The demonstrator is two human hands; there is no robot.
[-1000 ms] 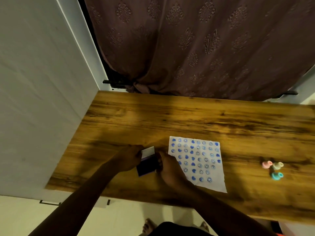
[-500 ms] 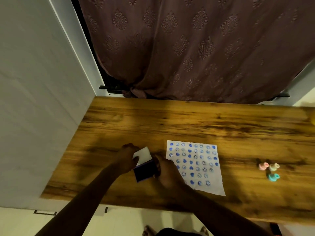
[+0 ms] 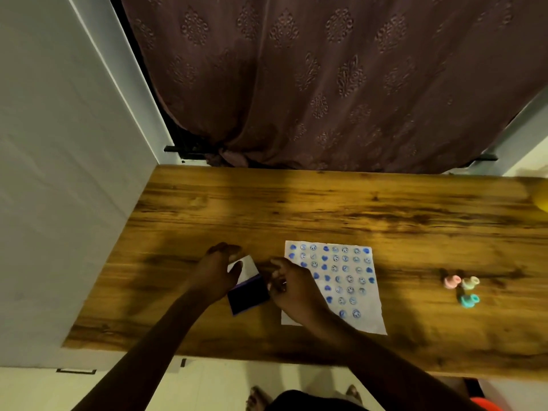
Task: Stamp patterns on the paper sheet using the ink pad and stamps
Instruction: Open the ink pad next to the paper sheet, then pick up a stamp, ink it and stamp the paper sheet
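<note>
A dark blue ink pad [image 3: 248, 295] lies on the wooden table [image 3: 326, 209], its white lid [image 3: 247, 267] hinged up at the far side. My left hand [image 3: 218, 272] grips the lid from the left. My right hand [image 3: 292, 287] holds the pad's right edge with its fingers curled. Just right of it lies the white paper sheet [image 3: 363, 307], covered with rows of blue hearts and smiley prints. Three small stamps stand at the right: a pink stamp [image 3: 452, 281], a cream stamp [image 3: 470, 282] and a teal stamp [image 3: 470, 300].
A brown patterned curtain [image 3: 326, 84] hangs behind the table's far edge. A white wall [image 3: 59, 173] borders the table on the left. A yellow object [image 3: 542, 200] shows at the far right edge. My feet [image 3: 258, 398] stand on the floor below the near edge.
The white lid has swung further up and open under my left hand. My right hand stays on the pad's right side. The camera has shifted a little.
</note>
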